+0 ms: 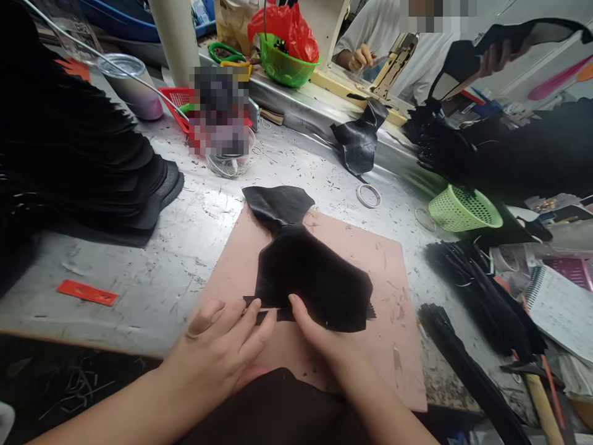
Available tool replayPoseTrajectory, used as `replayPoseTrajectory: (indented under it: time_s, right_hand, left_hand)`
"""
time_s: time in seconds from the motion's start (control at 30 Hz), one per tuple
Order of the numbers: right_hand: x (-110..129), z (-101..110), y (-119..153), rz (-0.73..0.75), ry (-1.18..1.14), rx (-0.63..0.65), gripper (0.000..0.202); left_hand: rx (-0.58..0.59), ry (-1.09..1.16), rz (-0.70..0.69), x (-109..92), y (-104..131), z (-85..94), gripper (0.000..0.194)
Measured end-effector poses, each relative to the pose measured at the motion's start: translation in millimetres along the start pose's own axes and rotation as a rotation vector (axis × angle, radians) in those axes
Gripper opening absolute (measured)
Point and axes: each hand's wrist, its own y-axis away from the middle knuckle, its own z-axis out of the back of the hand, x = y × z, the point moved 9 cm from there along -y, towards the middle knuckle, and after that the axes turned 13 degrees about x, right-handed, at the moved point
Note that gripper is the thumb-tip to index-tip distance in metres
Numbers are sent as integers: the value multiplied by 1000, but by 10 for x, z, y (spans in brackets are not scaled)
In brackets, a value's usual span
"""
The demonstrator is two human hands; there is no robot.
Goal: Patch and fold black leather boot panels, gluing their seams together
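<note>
A black leather piece (315,272), narrow in its middle with a wider flap at the far end, lies on a pinkish mat (384,364). Along its near left edge runs a thin black strip (285,315). My left hand (227,340) has its fingers stretched out and slightly apart, fingertips touching the strip and the leather's edge. Close by, my right hand (328,346) lays its thumb on the near edge of the leather. The other right fingers are hidden beneath the piece, closed around that edge.
A tall stack of black pieces (92,167) stands at left, near an orange strip (88,292). Behind are a tape roll (369,196), another leather piece (359,145) and a green bowl (287,65). Black bundles (482,296) and a green basket (463,209) sit right. A person sits opposite.
</note>
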Motion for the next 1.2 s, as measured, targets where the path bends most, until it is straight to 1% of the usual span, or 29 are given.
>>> replayPoseTrajectory:
  time_s: [0.13, 0.23, 0.33, 0.4, 0.5, 0.6, 0.73, 0.9, 0.97, 1.07, 1.13, 1.2]
  right_hand:
    - [130, 34, 5, 11, 120, -61, 26]
    - [226, 83, 44, 64, 235, -149, 34]
    - [256, 94, 91, 98, 319, -198, 41]
    - [227, 65, 101, 98, 343, -178, 36]
    - [204, -39, 78, 132, 375, -81, 25]
    - [203, -94, 36, 132, 408, -43, 23]
    - [205, -95, -11, 98, 372, -11, 23]
    - [213, 86, 93, 132, 332, -68, 29]
    - [161, 167, 148, 110, 294, -95, 32]
    - [41, 256, 202, 40, 190, -137, 35]
    - [-6, 257, 205, 27, 132, -125, 36]
    - [-25, 242, 190, 32, 98, -96, 35]
  left_hand:
    - [4, -9, -5, -13, -23, -21, 44]
    - [-6, 5, 10, -10, -44, -51, 46]
    - [-20, 8, 2, -25, -85, -59, 43]
    - [-23, -11, -42, -73, -123, -55, 41]
    - [-9, -72, -105, -151, -176, -47, 43]
    - [21, -129, -127, -192, -212, -46, 44]
    - [31, -128, -119, -195, -228, -34, 49]
    - [49, -79, -124, -210, -259, -59, 43]
    - [64, -78, -143, -247, -277, -73, 44]
    - [70, -102, -145, -289, -298, -80, 51]
    - [62, -94, -131, -292, -307, -79, 52]
    - [59, -67, -123, -288, -312, -90, 48]
